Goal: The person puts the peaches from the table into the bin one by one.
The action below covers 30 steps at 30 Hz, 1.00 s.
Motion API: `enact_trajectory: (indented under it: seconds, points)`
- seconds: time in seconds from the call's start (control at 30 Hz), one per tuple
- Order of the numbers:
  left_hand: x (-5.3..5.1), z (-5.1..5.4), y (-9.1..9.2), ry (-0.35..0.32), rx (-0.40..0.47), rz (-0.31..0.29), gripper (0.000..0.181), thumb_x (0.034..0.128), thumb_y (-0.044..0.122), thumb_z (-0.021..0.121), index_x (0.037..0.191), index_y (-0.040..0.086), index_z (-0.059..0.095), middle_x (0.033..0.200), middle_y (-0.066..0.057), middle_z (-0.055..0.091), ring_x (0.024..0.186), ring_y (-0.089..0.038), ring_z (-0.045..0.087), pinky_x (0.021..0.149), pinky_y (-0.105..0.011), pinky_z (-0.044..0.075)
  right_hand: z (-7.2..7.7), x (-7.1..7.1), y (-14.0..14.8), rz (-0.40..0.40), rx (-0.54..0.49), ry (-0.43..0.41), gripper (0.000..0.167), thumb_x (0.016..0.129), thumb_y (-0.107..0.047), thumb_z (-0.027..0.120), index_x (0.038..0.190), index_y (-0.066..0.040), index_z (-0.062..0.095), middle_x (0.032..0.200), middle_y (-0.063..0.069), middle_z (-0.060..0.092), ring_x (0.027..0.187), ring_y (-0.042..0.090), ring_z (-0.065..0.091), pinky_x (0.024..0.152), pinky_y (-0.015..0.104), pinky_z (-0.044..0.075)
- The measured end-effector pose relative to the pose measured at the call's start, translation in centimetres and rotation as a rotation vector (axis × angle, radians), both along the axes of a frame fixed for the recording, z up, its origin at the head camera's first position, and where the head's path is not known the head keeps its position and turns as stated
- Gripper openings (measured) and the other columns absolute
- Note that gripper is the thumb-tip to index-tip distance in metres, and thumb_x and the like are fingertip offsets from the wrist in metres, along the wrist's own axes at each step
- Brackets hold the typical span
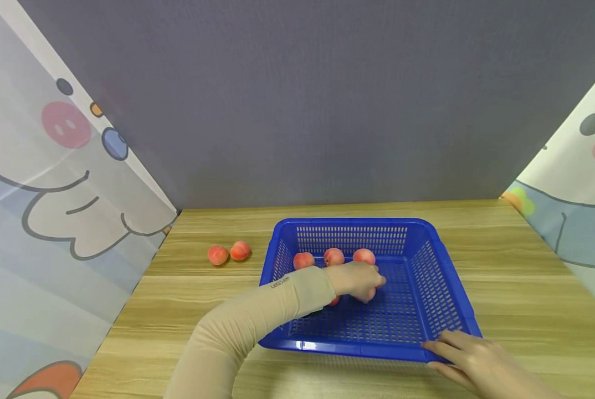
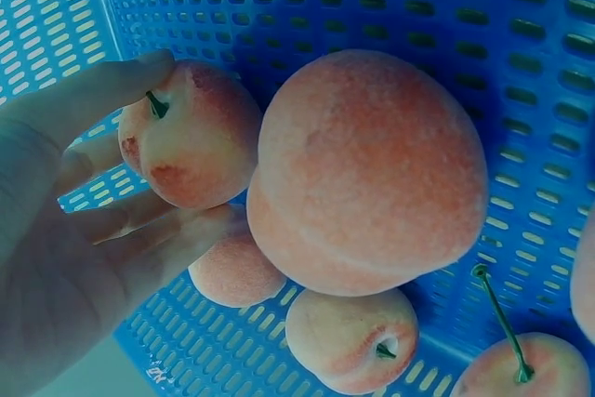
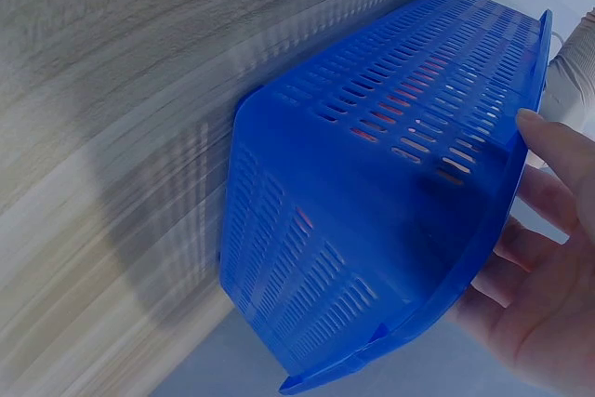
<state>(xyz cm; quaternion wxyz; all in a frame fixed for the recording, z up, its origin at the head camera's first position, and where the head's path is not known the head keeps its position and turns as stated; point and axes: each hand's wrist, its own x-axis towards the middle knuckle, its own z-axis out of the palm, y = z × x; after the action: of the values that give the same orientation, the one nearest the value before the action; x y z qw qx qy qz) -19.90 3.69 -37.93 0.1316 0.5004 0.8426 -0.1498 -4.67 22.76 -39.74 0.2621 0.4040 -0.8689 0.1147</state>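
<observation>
Where the left grip (image 1: 358, 280) curls, 1 peach (image 2: 197, 146) sits within it.

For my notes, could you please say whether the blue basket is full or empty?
Partly filled: peaches lie in the blue basket, but the head view shows bare floor at its right.

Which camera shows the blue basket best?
The head view: from above, it shows most of the basket, inside and rim, though a sleeve hides some. The right wrist view shows its outer walls; the left wrist view, only some mesh behind peaches.
</observation>
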Motion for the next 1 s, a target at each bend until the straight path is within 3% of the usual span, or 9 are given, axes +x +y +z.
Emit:
enact_trajectory:
  seconds: [0.23, 0.37, 0.63, 0.87, 1.0]
  points:
    - [-0.01, -0.08, -0.04, -0.001, -0.003, 0.001, 0.030, 0.0750, 0.022, 0.064, 0.104, 0.021, 0.057, 0.089, 0.006, 0.052, 0.085, -0.007, 0.049, 0.066, -0.018, 0.042, 0.03, 0.19, 0.14, -0.028, 0.028, -0.032, 0.030, 0.078, -0.044, 0.060, 0.086, -0.017, 0.067, 0.076, -0.003, 0.060, 0.065, 0.011, 0.058, 0.048, 0.023, 0.046]
    - [0.05, -0.08, -0.03, -0.017, 0.001, 0.022, 0.032, 0.0755, 0.022, 0.063, 0.107, 0.020, 0.056, 0.092, 0.006, 0.054, 0.089, -0.007, 0.049, 0.066, -0.019, 0.042, 0.05, 0.16, 0.08, -0.019, 0.022, -0.023, 0.029, 0.078, -0.044, 0.060, 0.086, -0.018, 0.067, 0.075, -0.004, 0.059, 0.065, 0.010, 0.057, 0.049, 0.021, 0.045]
    - [0.10, 0.04, -0.06, -0.019, 0.013, 0.008, 0.033, 0.0733, 0.025, 0.064, 0.105, 0.020, 0.057, 0.086, 0.006, 0.051, 0.079, -0.006, 0.047, 0.063, -0.018, 0.041, 0.11, 0.29, 0.10, -0.039, 0.042, -0.072, 0.028, 0.077, -0.042, 0.062, 0.087, -0.017, 0.067, 0.076, -0.003, 0.060, 0.065, 0.011, 0.057, 0.048, 0.024, 0.046]
    - [0.22, 0.32, -0.04, -0.080, 0.001, 0.046, 0.038, 0.0720, 0.031, 0.069, 0.106, 0.021, 0.056, 0.087, 0.008, 0.050, 0.079, -0.003, 0.046, 0.065, -0.013, 0.038, 0.12, 0.31, 0.09, -0.041, 0.040, -0.081, 0.026, 0.075, -0.040, 0.065, 0.087, -0.018, 0.067, 0.076, -0.005, 0.060, 0.065, 0.009, 0.057, 0.048, 0.023, 0.046]
    - [0.28, 0.63, -0.08, -0.074, -0.004, 0.036, 0.036, 0.0722, 0.032, 0.069, 0.103, 0.020, 0.056, 0.086, 0.008, 0.051, 0.078, -0.003, 0.047, 0.063, -0.013, 0.038, 0.21, 0.40, 0.02, -0.058, 0.047, -0.089, 0.025, 0.073, -0.039, 0.067, 0.087, -0.018, 0.067, 0.077, -0.005, 0.060, 0.065, 0.010, 0.058, 0.048, 0.024, 0.047]
